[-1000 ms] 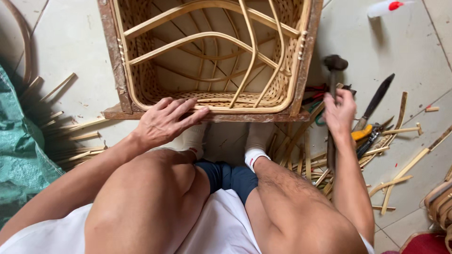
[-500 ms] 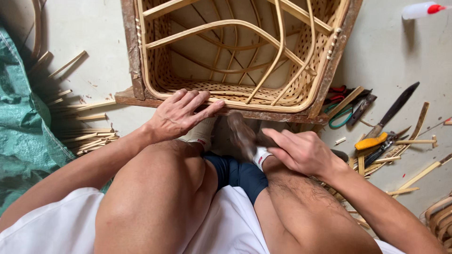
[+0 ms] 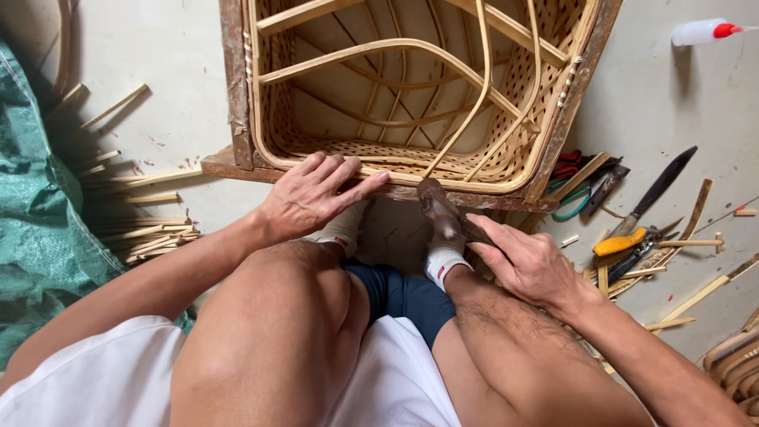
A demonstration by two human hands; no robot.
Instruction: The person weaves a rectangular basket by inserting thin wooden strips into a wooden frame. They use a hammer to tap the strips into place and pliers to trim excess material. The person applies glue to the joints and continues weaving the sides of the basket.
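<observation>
- Dark hammer [image 3: 444, 212] sits w/ its head just under the near edge of the rattan frame [image 3: 411, 87], handle running back and right into our right hand [image 3: 531, 265]; long axis slants from upper left to lower right.
- Right hand's grip closed round the handle.
- Left hand [image 3: 310, 196] lies flat, fingers apart, on the frame's near wooden rail [image 3: 237, 168], holding nothing; it's left of the hammer head, close by.
- Frame rests on the floor [image 3: 672, 103] betw. our knees and beyond.
- Further right: yellow-handled pliers [image 3: 630, 240], a knife [image 3: 658, 188], cane offcuts.
- Top right: white squeeze bottle [image 3: 699, 32], red cap, lying on its side.
- Left: green tarp [image 3: 35, 205], split cane strips [image 3: 146, 229].
</observation>
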